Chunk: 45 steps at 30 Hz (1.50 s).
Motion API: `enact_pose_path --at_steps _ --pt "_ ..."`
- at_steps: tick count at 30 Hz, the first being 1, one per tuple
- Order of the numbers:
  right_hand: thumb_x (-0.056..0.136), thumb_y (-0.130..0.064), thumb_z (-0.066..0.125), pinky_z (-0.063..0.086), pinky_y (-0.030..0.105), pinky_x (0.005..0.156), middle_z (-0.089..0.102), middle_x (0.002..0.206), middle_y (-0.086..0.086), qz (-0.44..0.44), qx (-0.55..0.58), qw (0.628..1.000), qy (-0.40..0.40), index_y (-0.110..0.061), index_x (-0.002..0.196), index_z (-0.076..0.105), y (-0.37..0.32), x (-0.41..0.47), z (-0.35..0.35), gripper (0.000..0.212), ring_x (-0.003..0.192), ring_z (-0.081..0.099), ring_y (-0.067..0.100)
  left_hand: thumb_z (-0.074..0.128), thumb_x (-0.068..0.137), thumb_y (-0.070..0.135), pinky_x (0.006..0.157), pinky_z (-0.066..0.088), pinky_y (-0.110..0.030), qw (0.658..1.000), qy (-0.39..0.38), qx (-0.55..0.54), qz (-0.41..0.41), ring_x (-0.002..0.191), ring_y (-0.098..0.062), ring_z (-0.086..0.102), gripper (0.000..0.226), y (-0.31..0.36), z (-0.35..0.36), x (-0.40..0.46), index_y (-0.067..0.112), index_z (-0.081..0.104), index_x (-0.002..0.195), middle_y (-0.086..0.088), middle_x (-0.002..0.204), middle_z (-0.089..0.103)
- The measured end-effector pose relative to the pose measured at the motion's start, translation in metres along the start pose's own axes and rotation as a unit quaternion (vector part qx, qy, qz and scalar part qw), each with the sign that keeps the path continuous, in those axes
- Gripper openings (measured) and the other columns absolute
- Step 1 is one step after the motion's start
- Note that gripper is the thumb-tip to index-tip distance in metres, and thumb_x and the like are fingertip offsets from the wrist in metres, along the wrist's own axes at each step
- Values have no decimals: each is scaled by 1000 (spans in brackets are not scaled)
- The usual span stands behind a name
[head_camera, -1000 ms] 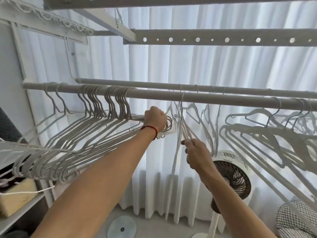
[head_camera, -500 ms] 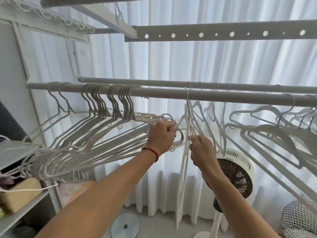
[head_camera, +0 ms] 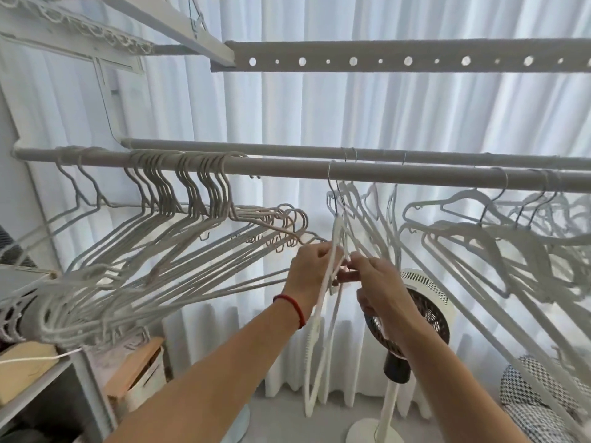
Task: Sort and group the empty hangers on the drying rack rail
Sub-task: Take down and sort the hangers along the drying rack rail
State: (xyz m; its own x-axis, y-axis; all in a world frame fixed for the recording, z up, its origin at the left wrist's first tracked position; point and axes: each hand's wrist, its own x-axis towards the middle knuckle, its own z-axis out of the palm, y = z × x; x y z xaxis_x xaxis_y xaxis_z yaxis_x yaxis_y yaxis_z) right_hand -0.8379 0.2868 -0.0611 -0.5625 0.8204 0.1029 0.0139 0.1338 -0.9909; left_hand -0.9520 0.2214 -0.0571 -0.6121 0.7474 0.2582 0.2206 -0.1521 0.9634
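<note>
A grey rail (head_camera: 287, 170) crosses the view with a second rail (head_camera: 256, 148) just behind it. A tight bunch of grey wire-style hangers (head_camera: 166, 244) hangs on its left part. White plastic hangers (head_camera: 479, 238) spread along its right part. In the middle a white hanger (head_camera: 323, 308) hangs edge-on from a metal hook. My left hand (head_camera: 308, 270), with a red wrist band, grips its neck from the left. My right hand (head_camera: 377, 282) pinches the same white hanger from the right. Both hands meet just below the rail.
A perforated beam (head_camera: 399, 55) runs overhead. White curtains fill the background. A standing fan (head_camera: 419, 318) is behind my right arm. A shelf (head_camera: 35, 382) with boxes stands at the lower left, and a checked fabric item (head_camera: 531, 404) lies at the lower right.
My left hand left the end of the grey hanger bunch and moved right to the hanging white hanger. My right hand stayed on that hanger, and both hands now meet on it.
</note>
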Motion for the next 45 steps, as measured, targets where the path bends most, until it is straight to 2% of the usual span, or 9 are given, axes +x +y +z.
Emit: enact_pose_path --at_steps 7,12,15,24,27,34,39,42,45 --pt "102 -25 47 33 28 42 72 94 13 -31 -60 996 52 -13 92 69 8 -9 -1 27 45 42 9 55 94 24 58 53 -23 996 51 -47 -49 62 -10 62 30 -35 -12 -31 5 76 84 -4 74 73" --pt "103 -27 47 39 29 54 73 80 1 -41 -116 991 53 -19 88 72 25 -29 2 31 52 51 9 58 97 23 60 52 -25 996 52 -48 -47 62 -15 60 22 -63 -26 -64 12 77 99 -5 75 71" --pt "102 -25 48 41 32 67 75 87 -4 -36 -150 987 45 -22 86 74 41 -42 6 31 64 56 8 62 78 31 63 44 -36 986 42 -146 -69 65 -24 53 18 -63 -35 -85 21 77 77 -11 74 63" --pt "101 -21 50 42 23 53 76 80 -3 62 -182 980 50 -17 81 76 102 -102 8 34 65 64 10 55 94 34 58 50 -26 997 45 -6 -65 57 -10 54 23 -127 -55 -140 25 76 95 3 64 62" --pt "100 -17 48 34 22 40 71 76 2 161 -106 981 31 -11 83 75 124 -123 0 33 44 51 9 58 94 26 63 54 -35 994 46 10 -99 61 -13 58 20 -148 -47 -168 20 76 96 -1 70 66" --pt "97 -12 45 31 19 36 64 56 7 204 -116 970 -57 -9 74 73 163 -190 5 37 34 47 14 55 97 -2 70 59 -30 957 47 -149 -246 76 -29 73 16 -150 8 -238 -14 66 99 -26 86 72" --pt "101 -13 45 56 41 73 68 85 6 86 -385 910 -127 -17 81 59 182 -234 -55 25 80 66 27 44 97 -5 48 40 -28 942 148 -17 -300 55 -19 51 22 -152 18 -288 -1 65 90 -12 76 55" --pt "93 -10 42 50 39 65 60 82 -3 24 -536 832 -139 -26 85 53 187 -243 -110 21 74 60 25 48 96 7 53 42 -31 908 173 295 -243 61 -24 54 23 -162 -11 -317 10 66 82 -2 66 58" --pt "101 -20 42 32 27 54 56 79 -9 -15 -563 799 -209 -27 82 52 189 -239 -148 22 64 46 14 51 98 13 68 53 -34 865 177 415 -220 84 -27 67 29 -158 -41 -344 27 76 103 -2 83 73"
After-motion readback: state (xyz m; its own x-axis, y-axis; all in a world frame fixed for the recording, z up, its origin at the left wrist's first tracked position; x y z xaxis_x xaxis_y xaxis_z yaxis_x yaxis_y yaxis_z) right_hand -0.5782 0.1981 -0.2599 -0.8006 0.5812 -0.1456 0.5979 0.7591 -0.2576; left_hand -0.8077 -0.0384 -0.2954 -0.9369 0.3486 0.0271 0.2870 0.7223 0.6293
